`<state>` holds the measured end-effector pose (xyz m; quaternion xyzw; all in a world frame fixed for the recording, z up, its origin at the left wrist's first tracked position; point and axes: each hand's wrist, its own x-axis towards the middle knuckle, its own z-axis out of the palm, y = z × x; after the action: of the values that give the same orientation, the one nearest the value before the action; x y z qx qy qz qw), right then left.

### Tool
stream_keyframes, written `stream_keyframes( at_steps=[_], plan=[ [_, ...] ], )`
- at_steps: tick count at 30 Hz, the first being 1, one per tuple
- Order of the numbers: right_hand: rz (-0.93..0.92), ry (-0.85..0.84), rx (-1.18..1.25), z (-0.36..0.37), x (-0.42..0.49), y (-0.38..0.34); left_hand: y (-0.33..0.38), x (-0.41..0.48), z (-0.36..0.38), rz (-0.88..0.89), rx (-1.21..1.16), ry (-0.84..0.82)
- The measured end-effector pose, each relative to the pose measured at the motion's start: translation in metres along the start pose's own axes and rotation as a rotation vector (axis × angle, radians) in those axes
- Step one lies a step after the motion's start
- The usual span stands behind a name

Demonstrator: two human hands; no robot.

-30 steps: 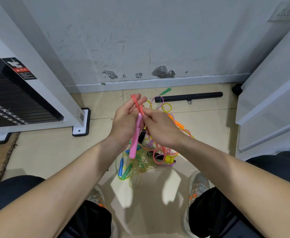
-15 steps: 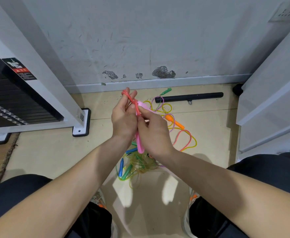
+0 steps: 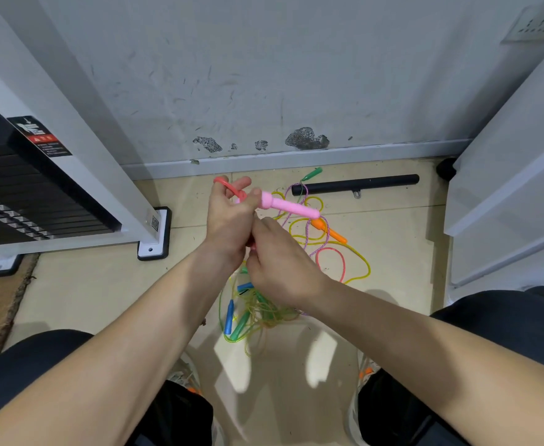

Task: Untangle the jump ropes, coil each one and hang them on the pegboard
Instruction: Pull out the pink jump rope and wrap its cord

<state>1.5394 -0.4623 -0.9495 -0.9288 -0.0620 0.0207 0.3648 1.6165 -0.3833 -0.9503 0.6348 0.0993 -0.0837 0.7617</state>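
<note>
Head view, hands (image 3: 228, 220) gripping smooth cylindrical pink handle (image 3: 291, 207), red cord (image 3: 230, 188) seemingly looped

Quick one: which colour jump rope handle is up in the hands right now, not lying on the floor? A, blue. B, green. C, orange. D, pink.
D: the pink handle is held at one end by the left hand and sticks out to the right above the floor, while the tangle of ropes with the other handles lies on the tiles.
</note>
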Motion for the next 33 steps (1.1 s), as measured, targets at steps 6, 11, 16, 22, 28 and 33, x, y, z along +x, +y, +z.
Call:
stream_keyframes(
  at_steps=[6,11,16,22,28,33],
  plan=[
    [0.032,-0.008,0.059,0.003,-0.012,-0.011,0.005,0.011,-0.007,-0.109,-0.026,0.081],
    [0.084,-0.022,-0.28,0.008,-0.018,-0.019,0.004,0.006,0.002,-0.109,-0.073,0.091],
    [0.044,-0.047,-0.079,0.013,-0.022,-0.018,0.015,0.011,0.0,-0.175,-0.208,0.087],
    [-0.13,0.014,-0.232,0.005,-0.011,0.008,0.035,0.016,-0.017,-0.425,-0.447,-0.12],
    [-0.131,0.057,0.197,-0.009,-0.003,0.037,0.045,0.003,-0.028,-0.527,-0.464,-0.246],
    [0.059,-0.014,0.199,-0.023,0.005,0.055,0.042,-0.011,-0.031,-0.491,-0.335,-0.32]
  ],
)
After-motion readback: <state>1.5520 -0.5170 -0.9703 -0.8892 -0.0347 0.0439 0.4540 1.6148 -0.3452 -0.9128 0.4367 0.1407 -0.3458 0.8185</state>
